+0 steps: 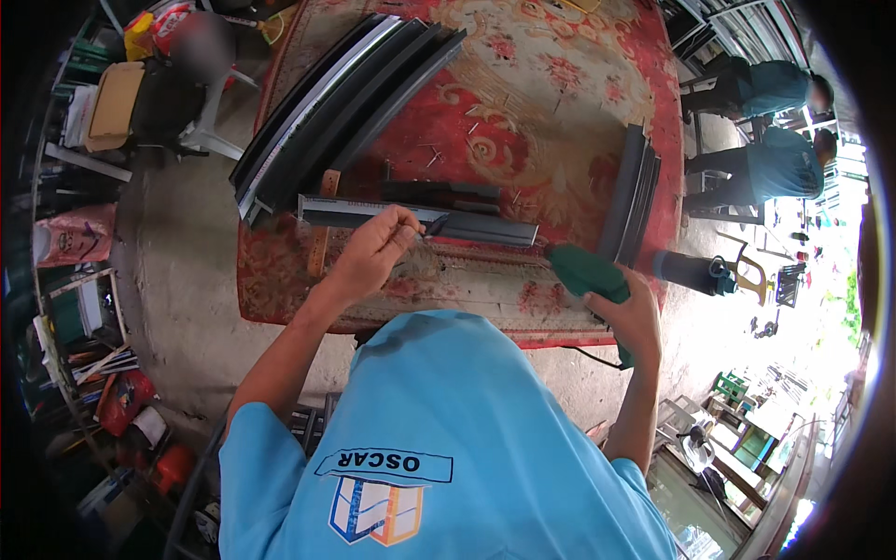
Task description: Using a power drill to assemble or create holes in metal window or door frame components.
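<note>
My left hand (371, 254) is closed in a pinch just above a grey metal profile (485, 230) that lies crosswise near the table's front edge. Whatever sits between those fingertips is too small to make out. My right hand (637, 319) is wrapped round the handle of a green corded power drill (586, 273). The drill's front end points left, close to the profile's right end; its tip cannot be made out. Behind the profile lies a shorter dark profile piece (448, 194). An orange-brown strip (322, 229) passes under the profile's left part.
Long dark profiles (359, 103) lie at the table's far left, and a shorter stack (627, 201) at its right. A red patterned carpet (551, 112) covers the table, with scattered small screws or nails. A dark bottle (689, 271) lies at the right edge. Two people (779, 173) stand beyond.
</note>
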The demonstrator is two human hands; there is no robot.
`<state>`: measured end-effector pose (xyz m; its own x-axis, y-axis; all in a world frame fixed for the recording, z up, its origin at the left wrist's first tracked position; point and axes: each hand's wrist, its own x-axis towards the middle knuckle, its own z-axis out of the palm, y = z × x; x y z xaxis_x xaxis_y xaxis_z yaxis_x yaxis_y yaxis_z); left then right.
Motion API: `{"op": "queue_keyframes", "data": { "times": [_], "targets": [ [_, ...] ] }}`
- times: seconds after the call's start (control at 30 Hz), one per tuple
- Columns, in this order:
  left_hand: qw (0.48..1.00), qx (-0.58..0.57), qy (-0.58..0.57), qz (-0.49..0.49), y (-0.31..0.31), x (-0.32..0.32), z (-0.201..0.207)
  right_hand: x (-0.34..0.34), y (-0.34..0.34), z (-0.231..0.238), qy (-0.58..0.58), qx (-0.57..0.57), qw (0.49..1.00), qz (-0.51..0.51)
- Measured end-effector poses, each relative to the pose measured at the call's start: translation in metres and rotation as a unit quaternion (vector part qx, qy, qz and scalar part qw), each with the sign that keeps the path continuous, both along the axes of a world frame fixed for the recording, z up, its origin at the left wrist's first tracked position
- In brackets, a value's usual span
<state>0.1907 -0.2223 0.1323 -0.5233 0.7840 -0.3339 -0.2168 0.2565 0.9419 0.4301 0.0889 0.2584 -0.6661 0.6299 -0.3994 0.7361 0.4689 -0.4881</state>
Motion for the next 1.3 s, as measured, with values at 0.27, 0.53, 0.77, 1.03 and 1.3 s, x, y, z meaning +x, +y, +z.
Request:
{"op": "queue_keyframes", "data": {
  "times": [0.27,0.53,0.77,1.03,1.3],
  "targets": [
    [0.976,0.085,-0.115,0.167,0.006,-0.001,-0.013,0.081,-0.051,-0.121,0.079,0.141,0.979,-0.128],
    [0.976,0.057,-0.168,0.125,0.002,0.024,-0.017,0.119,-0.096,-0.249,-0.015,0.244,0.963,-0.113],
    [0.976,0.059,-0.153,0.144,0.003,0.044,-0.007,0.101,-0.095,-0.211,-0.048,0.227,0.973,0.005],
    [0.960,0.126,-0.145,0.205,0.013,0.059,-0.014,-0.070,-0.092,-0.216,0.208,0.176,0.933,0.235],
    [0.948,0.065,0.043,0.308,-0.017,0.022,0.071,-0.117,-0.100,-0.247,0.086,0.205,0.917,0.331]
  ]
}}
